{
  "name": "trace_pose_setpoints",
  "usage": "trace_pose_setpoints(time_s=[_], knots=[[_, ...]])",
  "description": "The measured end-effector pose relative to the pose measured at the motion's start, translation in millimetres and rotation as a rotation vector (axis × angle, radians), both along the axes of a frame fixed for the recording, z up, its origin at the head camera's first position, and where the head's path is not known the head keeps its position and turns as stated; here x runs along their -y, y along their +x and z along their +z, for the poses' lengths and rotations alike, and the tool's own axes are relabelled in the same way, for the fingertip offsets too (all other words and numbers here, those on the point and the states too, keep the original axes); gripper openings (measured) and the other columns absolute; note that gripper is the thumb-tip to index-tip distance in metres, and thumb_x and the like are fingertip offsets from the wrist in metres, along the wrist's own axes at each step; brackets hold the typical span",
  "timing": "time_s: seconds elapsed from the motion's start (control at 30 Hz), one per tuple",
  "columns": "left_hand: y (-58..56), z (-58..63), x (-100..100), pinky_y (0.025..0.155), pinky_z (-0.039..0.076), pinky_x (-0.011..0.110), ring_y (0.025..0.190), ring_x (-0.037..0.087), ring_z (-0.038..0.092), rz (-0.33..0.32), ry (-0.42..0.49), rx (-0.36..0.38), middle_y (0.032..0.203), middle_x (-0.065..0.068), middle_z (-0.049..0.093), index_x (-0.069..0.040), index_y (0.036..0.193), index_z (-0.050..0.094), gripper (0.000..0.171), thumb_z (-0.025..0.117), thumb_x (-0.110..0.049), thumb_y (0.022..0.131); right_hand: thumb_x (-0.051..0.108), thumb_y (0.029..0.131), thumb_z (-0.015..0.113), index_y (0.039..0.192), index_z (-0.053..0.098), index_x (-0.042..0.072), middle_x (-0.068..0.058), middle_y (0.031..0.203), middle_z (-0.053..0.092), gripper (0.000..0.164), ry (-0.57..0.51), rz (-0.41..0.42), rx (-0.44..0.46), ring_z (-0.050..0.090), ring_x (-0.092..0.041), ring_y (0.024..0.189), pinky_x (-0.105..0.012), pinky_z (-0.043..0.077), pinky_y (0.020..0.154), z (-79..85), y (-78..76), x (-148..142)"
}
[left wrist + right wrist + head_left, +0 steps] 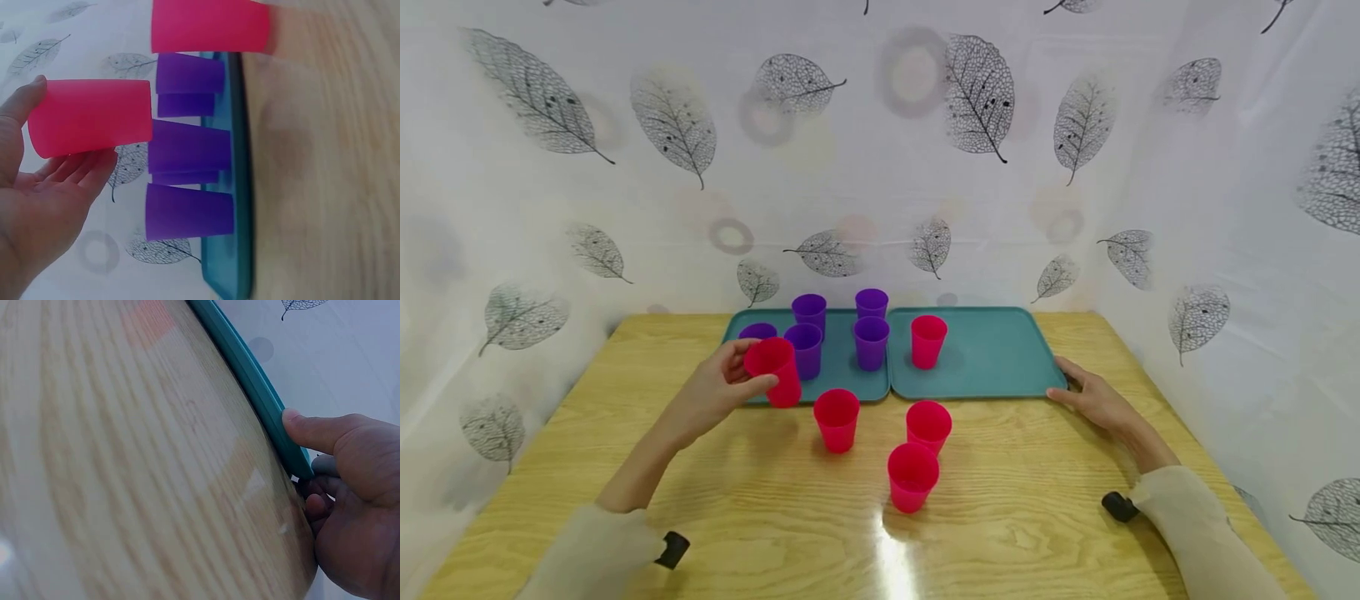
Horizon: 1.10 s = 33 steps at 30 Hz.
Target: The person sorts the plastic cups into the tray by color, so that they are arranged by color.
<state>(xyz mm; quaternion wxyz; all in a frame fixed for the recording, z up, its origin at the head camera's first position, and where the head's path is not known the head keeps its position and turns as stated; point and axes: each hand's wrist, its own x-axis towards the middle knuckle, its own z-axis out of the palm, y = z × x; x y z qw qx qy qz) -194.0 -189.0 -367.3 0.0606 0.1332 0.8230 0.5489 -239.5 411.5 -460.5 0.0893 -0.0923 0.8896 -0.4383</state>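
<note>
My left hand [703,400] grips a red plastic cup [777,375], thumb on the near side and fingers on the far side. In the left wrist view that cup [94,115] is held upright, clear of the table. Behind it several purple cups [870,343] stand on the left teal tray [841,337]. My right hand [1097,400] pinches the near right corner of the right teal tray [992,350]. The right wrist view shows the thumb [312,430] on the tray's rim [262,394] and the fingers curled at its corner. One red cup [928,342] stands on that tray.
Three more red cups stand on the wooden table in front of the trays: one [837,421] left of middle, one [928,423] near the trays' seam, and another [913,477] nearest me. A leaf-patterned white curtain [880,167] hangs behind and beside the table.
</note>
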Motion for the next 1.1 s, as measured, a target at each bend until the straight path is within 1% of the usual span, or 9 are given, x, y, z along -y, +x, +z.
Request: trace_pose_setpoints(time_s=[0.1, 0.23, 0.3, 0.5, 0.6, 0.73, 0.87, 1.0, 1.1], knots=[[-4.1, 8.3, -5.3, 0.094, 0.054, 0.021, 0.129, 0.037, 0.057, 0.002, 0.010, -0.012, 0.142, 0.022, 0.055, 0.002, 0.155, 0.035, 0.072, 0.073, -0.026, 0.099, 0.020, 0.105, 0.064, 0.162, 0.009, -0.008, -0.035, 0.165, 0.006, 0.085, 0.001, -0.006, 0.002, 0.008, -0.055, 0.151, -0.068, 0.017, 0.118, -0.3, -0.5, -0.5], [-10.7, 16.8, -16.4, 0.089, 0.057, 0.023, 0.117, 0.028, 0.063, -0.006, 0.037, -0.015, 0.132, 0.020, 0.059, 0.000, 0.154, 0.038, 0.069, 0.073, -0.025, 0.100, 0.021, 0.104, 0.065, 0.162, 0.010, -0.007, -0.035, 0.165, 0.007, 0.084, 0.011, -0.008, -0.006, 0.009, -0.055, 0.151, -0.067, 0.017, 0.119, -0.4, -1.2, -0.9], [-14.3, 21.1, -23.2, 0.089, 0.057, 0.024, 0.116, 0.027, 0.063, -0.016, 0.044, -0.019, 0.130, 0.019, 0.060, 0.000, 0.154, 0.038, 0.069, 0.072, -0.026, 0.100, 0.021, 0.105, 0.064, 0.162, 0.010, -0.007, -0.035, 0.166, 0.007, 0.084, 0.014, -0.005, -0.007, 0.008, -0.055, 0.151, -0.067, 0.017, 0.119, -0.2, -1.3, -0.7], [-28.6, 34.5, -46.5, 0.104, 0.052, 0.039, 0.133, 0.031, 0.055, -0.026, 0.001, -0.054, 0.145, 0.013, 0.055, -0.007, 0.158, 0.036, 0.077, 0.072, -0.039, 0.098, 0.021, 0.105, 0.064, 0.162, 0.009, -0.007, -0.035, 0.166, 0.006, 0.084, 0.018, 0.000, -0.005, 0.008, -0.055, 0.151, -0.067, 0.017, 0.119, 1.4, -1.0, 0.9], [-36.9, 41.1, -60.3, 0.107, 0.050, 0.046, 0.131, 0.030, 0.055, -0.031, -0.017, -0.079, 0.143, 0.010, 0.055, -0.012, 0.159, 0.039, 0.076, 0.073, -0.041, 0.097, 0.020, 0.105, 0.064, 0.162, 0.009, -0.007, -0.035, 0.166, 0.006, 0.084, 0.013, 0.003, -0.006, 0.008, -0.055, 0.151, -0.067, 0.017, 0.119, 1.9, -1.2, 1.8], [-47.5, 50.1, -80.3, 0.100, 0.053, 0.045, 0.117, 0.028, 0.059, -0.058, -0.006, -0.088, 0.128, 0.011, 0.059, -0.014, 0.158, 0.041, 0.073, 0.074, -0.037, 0.097, 0.021, 0.104, 0.065, 0.162, 0.011, -0.006, -0.034, 0.166, 0.007, 0.084, 0.008, 0.001, -0.013, 0.009, -0.054, 0.151, -0.067, 0.017, 0.119, 1.9, -1.9, 2.4], [-57.3, 58.0, -101.6, 0.092, 0.054, 0.041, 0.109, 0.026, 0.060, -0.071, -0.035, -0.105, 0.117, 0.010, 0.061, -0.017, 0.157, 0.043, 0.073, 0.075, -0.041, 0.095, 0.020, 0.104, 0.066, 0.162, 0.013, -0.007, -0.033, 0.166, 0.008, 0.083, 0.006, -0.008, -0.017, 0.009, -0.053, 0.152, -0.065, 0.016, 0.120, 1.1, -2.3, 2.1], [-68.6, 62.6, -124.6, 0.088, 0.055, 0.040, 0.105, 0.026, 0.061, -0.104, -0.024, -0.130, 0.113, 0.010, 0.063, -0.015, 0.154, 0.046, 0.071, 0.076, -0.038, 0.095, 0.020, 0.104, 0.066, 0.162, 0.013, -0.007, -0.033, 0.166, 0.007, 0.084, -0.003, -0.010, -0.016, 0.007, -0.052, 0.152, -0.064, 0.014, 0.121, -0.2, -1.3, -0.2], [-75.6, 65.7, -142.4, 0.091, 0.056, 0.044, 0.104, 0.025, 0.062, -0.136, 0.013, -0.133, 0.115, 0.009, 0.064, -0.012, 0.152, 0.047, 0.068, 0.076, -0.035, 0.095, 0.022, 0.104, 0.066, 0.162, 0.012, -0.007, -0.033, 0.166, 0.007, 0.084, 0.007, -0.011, -0.017, 0.007, -0.052, 0.152, -0.065, 0.015, 0.120, -1.3, 0.3, -2.5]])
